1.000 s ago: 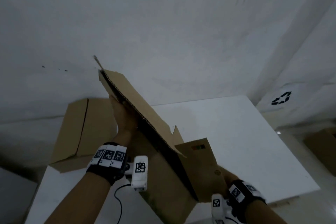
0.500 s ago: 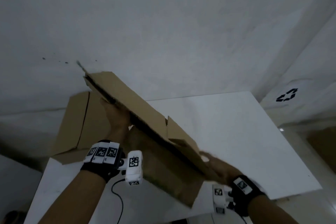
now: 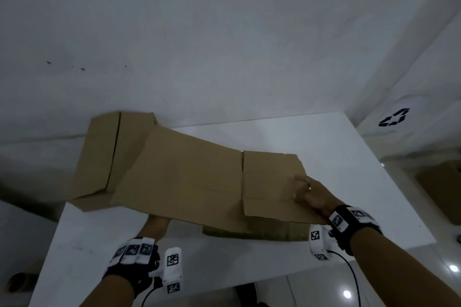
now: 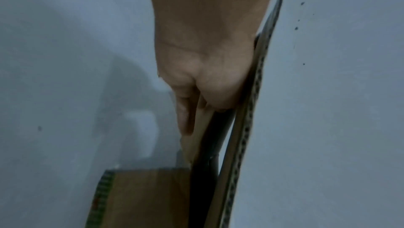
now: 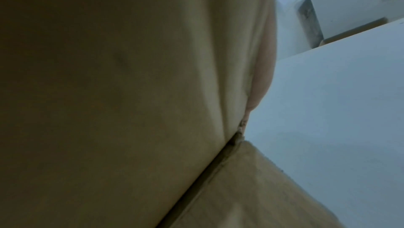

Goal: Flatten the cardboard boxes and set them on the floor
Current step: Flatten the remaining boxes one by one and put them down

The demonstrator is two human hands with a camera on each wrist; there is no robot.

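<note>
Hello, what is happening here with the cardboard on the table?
A person is flattening a cardboard box on a white table. The right hand lies on top of its right flap, fingers stretched, pressing it down. The left hand grips the near left edge, fingers under the panel. The box is nearly flat but not yet on the floor. A second box waits at the table's far left corner.
</note>
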